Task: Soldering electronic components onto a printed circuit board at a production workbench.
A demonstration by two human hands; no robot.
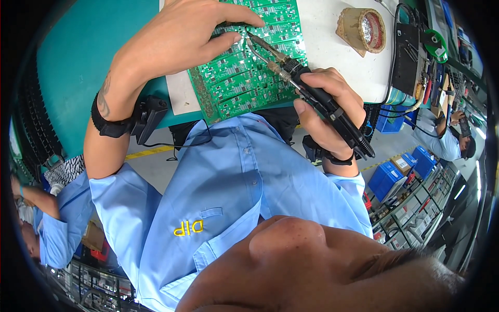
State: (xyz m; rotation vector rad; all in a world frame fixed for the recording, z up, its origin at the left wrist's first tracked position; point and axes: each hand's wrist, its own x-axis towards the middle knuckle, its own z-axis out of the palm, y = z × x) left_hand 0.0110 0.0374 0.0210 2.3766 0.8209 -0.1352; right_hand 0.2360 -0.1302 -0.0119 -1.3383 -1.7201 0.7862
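Your left hand (pixel 176 39) presses fingertips flat, spread, on board (pixel 244 67); your right hand (pixel 325 112) wraps grip tight round iron (pixel 312 91), tip touching board on table (pixel 338 57).

A green circuit board (pixel 248 62) lies flat under the left hand (pixel 176 39), while the right hand (pixel 325 112) angles black soldering tweezers (pixel 312 88) onto it.

Bare white mat (pixel 332 47) between circuit board (pixel 244 73) and tape roll (pixel 362 30)
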